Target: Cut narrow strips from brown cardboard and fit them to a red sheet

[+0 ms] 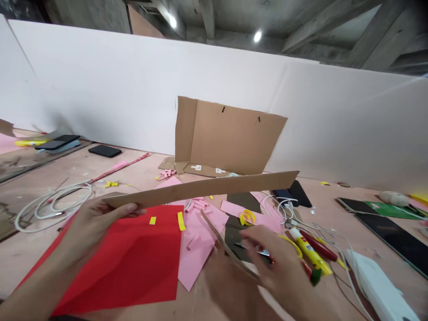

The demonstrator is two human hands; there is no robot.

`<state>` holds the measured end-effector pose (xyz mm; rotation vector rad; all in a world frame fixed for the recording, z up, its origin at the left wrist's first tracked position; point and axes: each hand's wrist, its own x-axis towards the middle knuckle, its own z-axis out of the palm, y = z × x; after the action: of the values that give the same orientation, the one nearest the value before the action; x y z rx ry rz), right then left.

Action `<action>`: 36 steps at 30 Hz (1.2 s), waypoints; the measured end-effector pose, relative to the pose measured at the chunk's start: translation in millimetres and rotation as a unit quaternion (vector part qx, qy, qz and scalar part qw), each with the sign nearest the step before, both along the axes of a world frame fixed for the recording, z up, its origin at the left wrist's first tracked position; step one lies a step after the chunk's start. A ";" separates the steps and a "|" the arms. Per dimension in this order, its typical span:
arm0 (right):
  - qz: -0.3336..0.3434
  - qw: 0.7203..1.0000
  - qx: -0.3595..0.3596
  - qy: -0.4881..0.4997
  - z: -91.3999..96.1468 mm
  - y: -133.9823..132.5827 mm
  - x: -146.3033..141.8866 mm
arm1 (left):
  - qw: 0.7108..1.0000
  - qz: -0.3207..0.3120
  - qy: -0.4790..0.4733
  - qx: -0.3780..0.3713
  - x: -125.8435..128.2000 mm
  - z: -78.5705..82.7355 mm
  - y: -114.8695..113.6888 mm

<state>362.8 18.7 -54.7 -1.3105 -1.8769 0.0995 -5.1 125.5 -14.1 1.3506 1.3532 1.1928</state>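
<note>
- Left hand [88,227]: closed in a grasp on the end of a long cardboard strip [200,189], which was held level above the red paper sheet [117,263] and extended to the right beyond that sheet's edge.
- Right hand [277,263]: located to the right of the red paper sheet, with its fingers partly open and blurred. A narrow cardboard offcut [227,243] ran down beside the hand, and a small metal blade [262,253] showed just behind the fingers. Whether the hand gripped either item could not be determined.
- Immediately right of the red paper sheet: pink paper sheets [197,249] lay overlapping, with a curled yellow paper strip [247,217] farther right.
- Farther right of the red paper sheet: a yellow glue stick [309,252] lay beside a red marker [319,246], both near the right hand, with a white plastic device [377,285] beyond.
- Left of the red paper sheet: a coiled white cable [53,205] lay on the work surface.
- Beyond the red paper sheet: a folded cardboard panel [230,136] stood upright, tilted against a white partition [133,89]. Small pink paper rolls [167,174] lay at its left foot.
</note>
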 end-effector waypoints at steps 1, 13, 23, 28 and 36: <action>0.043 0.994 -0.083 -0.055 0.3 6.5 -18.7 | 1.000 -0.001 -0.009 0.002 -2.4 -0.9 1.7; 0.063 0.950 -0.225 -0.208 -19.8 49.4 -106.2 | 0.997 -0.037 0.024 -0.066 -9.6 -32.8 -6.8; 0.142 0.967 -0.176 0.119 -24.2 25.5 -77.8 | 0.989 -0.124 0.015 -0.084 25.5 -38.2 -9.0; 0.073 0.920 -0.168 0.345 -22.7 35.2 -91.8 | 0.970 -0.209 -0.090 -0.090 67.0 -38.7 -11.6; 0.003 0.946 -0.112 0.304 -30.8 38.1 -108.4 | 0.936 -0.267 -0.180 -0.140 83.0 -65.4 -15.1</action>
<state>254.5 56.8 -85.5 -1.2379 -1.3624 0.6625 77.8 110.4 -79.5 1.1234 0.7861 0.7883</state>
